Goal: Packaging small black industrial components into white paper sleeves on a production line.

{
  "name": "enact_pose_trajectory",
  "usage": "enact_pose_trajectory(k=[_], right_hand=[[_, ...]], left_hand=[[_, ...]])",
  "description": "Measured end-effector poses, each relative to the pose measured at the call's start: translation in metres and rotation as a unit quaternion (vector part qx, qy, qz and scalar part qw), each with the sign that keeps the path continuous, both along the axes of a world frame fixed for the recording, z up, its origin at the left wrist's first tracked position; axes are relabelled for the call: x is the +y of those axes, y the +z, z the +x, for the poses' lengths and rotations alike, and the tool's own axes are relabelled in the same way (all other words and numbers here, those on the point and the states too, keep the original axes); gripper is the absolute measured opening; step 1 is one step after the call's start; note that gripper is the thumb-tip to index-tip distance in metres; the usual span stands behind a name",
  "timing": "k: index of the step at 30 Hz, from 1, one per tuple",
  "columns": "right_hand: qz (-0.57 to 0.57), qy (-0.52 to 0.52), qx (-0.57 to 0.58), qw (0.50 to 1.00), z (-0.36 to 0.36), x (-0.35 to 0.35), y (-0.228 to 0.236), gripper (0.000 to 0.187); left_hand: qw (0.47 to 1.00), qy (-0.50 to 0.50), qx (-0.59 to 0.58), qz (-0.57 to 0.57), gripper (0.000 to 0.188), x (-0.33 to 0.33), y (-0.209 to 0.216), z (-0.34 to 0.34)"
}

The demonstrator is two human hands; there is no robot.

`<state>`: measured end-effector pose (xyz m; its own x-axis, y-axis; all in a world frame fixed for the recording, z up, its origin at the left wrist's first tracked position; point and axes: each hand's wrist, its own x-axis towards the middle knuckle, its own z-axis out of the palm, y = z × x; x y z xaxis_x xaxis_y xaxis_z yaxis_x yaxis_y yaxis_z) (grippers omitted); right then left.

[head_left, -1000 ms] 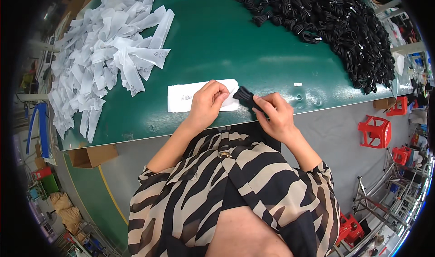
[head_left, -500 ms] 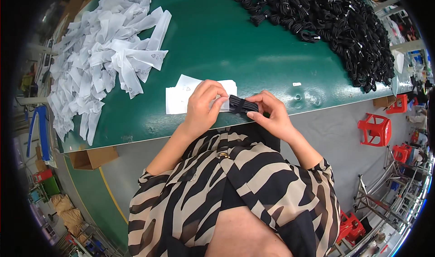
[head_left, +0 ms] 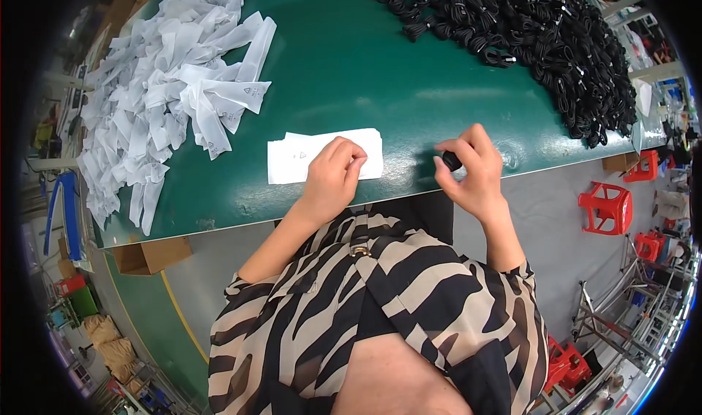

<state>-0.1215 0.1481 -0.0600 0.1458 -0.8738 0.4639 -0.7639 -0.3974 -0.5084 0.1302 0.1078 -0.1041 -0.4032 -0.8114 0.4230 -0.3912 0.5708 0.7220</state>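
My right hand point(head_left: 475, 170) is raised over the table's near edge, gripping a black cable bundle point(head_left: 452, 160) between thumb and fingers. Only one dark end of the bundle shows; the hand covers the rest. To its left, my left hand point(head_left: 333, 172) rests over a flat stack of white plastic bags point(head_left: 289, 163). The left thumb and fingertips are pinched together near the stack's right part, and whatever they may hold is hidden. A gap of bare green tabletop separates the two hands.
A big heap of translucent white bags point(head_left: 161, 86) covers the table's left side. Many black coiled cables point(head_left: 526, 46) lie piled at the far right. Beyond the near edge of the green table point(head_left: 329, 71) stand a cardboard box point(head_left: 153, 255) and red stools point(head_left: 605, 209).
My right hand has moved right with the cable bundle, away from the left hand and the bags. The top bag, which stuck up behind the stack, now lies lower.
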Motion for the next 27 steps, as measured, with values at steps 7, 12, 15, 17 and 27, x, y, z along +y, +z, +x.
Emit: enact_pose_trajectory(k=[7,12,15,17,27], right_hand=[[-0.024,-0.055,0.087,0.994,-0.005,-0.011,-0.034,0.047],[0.083,-0.035,-0.044,0.995,-0.003,0.002,-0.031,0.043],[0.057,-0.008,-0.059,0.997,0.015,0.009,-0.020,0.045],[0.026,-0.001,0.002,1.000,0.021,0.010,-0.018,0.048],[-0.034,0.087,0.047,0.994,0.025,0.012,-0.028,0.048]], left_hand=[[0.989,0.022,0.061,0.134,0.006,-0.004,0.001,-0.008],[0.988,0.016,0.069,0.137,0.006,-0.005,-0.002,-0.010],[0.987,0.013,0.068,0.146,0.006,-0.005,0.000,-0.012],[0.988,0.011,0.067,0.137,0.006,-0.005,0.002,-0.013],[0.987,-0.024,0.067,0.144,0.007,0.000,0.005,-0.019]])
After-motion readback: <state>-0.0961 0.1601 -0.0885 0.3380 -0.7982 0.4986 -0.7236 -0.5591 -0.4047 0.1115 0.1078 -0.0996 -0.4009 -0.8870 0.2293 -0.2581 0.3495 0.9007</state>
